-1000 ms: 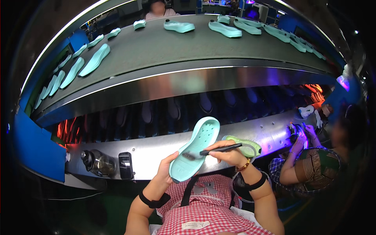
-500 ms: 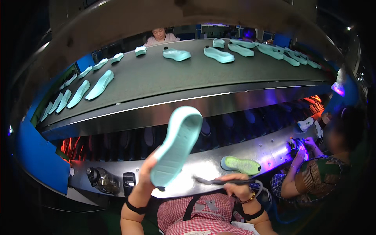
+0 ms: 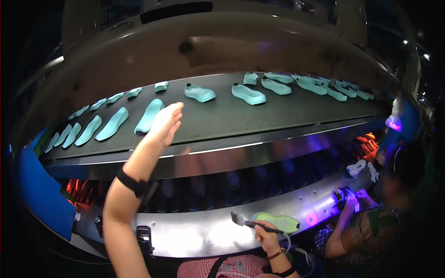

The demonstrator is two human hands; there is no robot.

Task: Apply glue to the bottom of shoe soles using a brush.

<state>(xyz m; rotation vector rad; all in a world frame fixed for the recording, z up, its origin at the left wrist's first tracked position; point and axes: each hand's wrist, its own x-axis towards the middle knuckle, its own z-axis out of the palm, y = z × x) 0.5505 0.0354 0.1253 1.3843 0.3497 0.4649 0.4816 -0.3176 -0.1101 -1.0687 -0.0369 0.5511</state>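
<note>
My left hand (image 3: 167, 126) reaches over the dark conveyor belt (image 3: 204, 121), its fingers stretched out. Right beside it, a mint-green shoe sole (image 3: 149, 117) lies on the belt, its edge partly covered by the hand. Whether they still touch is hard to see. Between the fingers of my right hand (image 3: 266, 236) is a flat brush (image 3: 248, 223) with a black handle and a thin pale tube trailing from it. The brush is held over the metal ledge. Just behind it lies a yellow-green sole (image 3: 279, 222), partly hidden by the handle and hand.
Several mint soles (image 3: 113, 124) and shoe-shaped pieces (image 3: 249, 94) lie along the belt. Under it runs a dark lower opening with glowing red ends. A black object (image 3: 144, 239) is on the metal ledge (image 3: 185, 235). At right a co-worker's hands (image 3: 354, 203) work under purple light.
My left hand has carried the mint sole from above the ledge up and away onto the belt, and its fingers have straightened. The brush stays in my right hand, its bristle end now raised.
</note>
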